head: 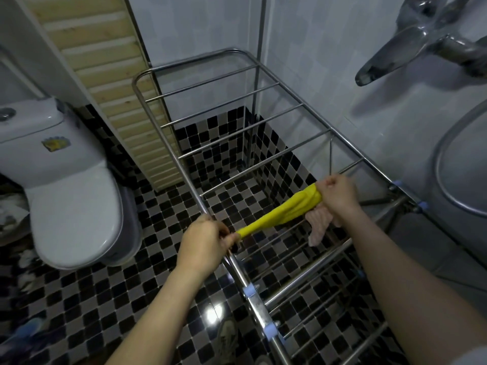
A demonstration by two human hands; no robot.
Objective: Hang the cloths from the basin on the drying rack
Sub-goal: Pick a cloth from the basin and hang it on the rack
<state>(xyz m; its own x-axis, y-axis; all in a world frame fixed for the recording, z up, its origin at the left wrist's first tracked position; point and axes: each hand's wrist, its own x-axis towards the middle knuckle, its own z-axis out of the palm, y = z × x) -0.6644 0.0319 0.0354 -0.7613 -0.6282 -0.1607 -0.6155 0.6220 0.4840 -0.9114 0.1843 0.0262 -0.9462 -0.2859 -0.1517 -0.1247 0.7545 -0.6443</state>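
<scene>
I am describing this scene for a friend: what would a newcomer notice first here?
The bright yellow twisted cloth, stretched between both hands above the shiny steel drying rack, stands out at centre. The left hand grips its thin end, the right hand its thick end; a pale pink ribbed cloth hangs below that hand.

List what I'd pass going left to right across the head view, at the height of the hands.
toilet → left hand → yellow cloth → right hand → basin
</scene>
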